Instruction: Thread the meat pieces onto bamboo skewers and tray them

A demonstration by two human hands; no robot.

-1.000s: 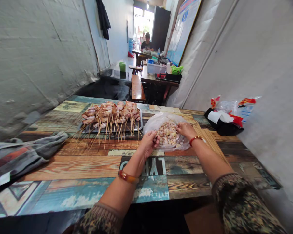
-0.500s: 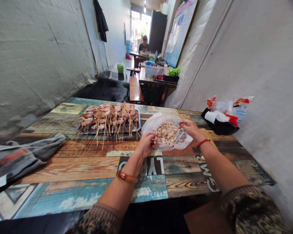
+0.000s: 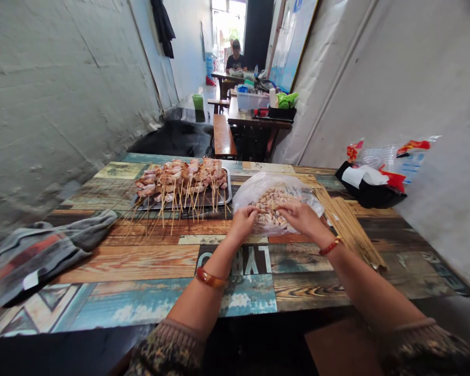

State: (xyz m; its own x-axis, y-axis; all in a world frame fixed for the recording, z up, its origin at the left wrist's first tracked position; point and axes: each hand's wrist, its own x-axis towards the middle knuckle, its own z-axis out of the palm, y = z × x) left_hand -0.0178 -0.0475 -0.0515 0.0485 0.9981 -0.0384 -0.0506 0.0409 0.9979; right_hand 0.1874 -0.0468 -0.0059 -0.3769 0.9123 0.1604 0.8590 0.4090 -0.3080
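A clear plastic bag [image 3: 243, 194] lies spread on the table, holding many small pale pieces of raw meat [image 3: 276, 197]. My left hand [image 3: 244, 221] is at the bag's near left edge, thumb and fingers pinched together. Over the pieces, my right hand [image 3: 298, 215] has its fingertips closed in a pinch, close to those of the left. What each pinch holds is too small to make out. Left of the bag, a metal tray [image 3: 229, 187] carries a pile of skewered meat [image 3: 180, 177], sticks pointing toward me. Bare bamboo skewers [image 3: 350, 227] lie in a bundle beside my right wrist.
A grey cloth [image 3: 58, 250] lies at the table's left. At the back right stands a black container [image 3: 379, 196] with tissue and plastic packaging. Beyond are a wooden bench [image 3: 224, 137], another table with a plastic bin [image 3: 253, 101], and a seated person [image 3: 236, 58]. Walls flank both sides.
My right hand has moved from the bag's far right rim inward over the meat pieces, closer to my left hand. The view has shifted, bringing the skewer bundle more into sight.
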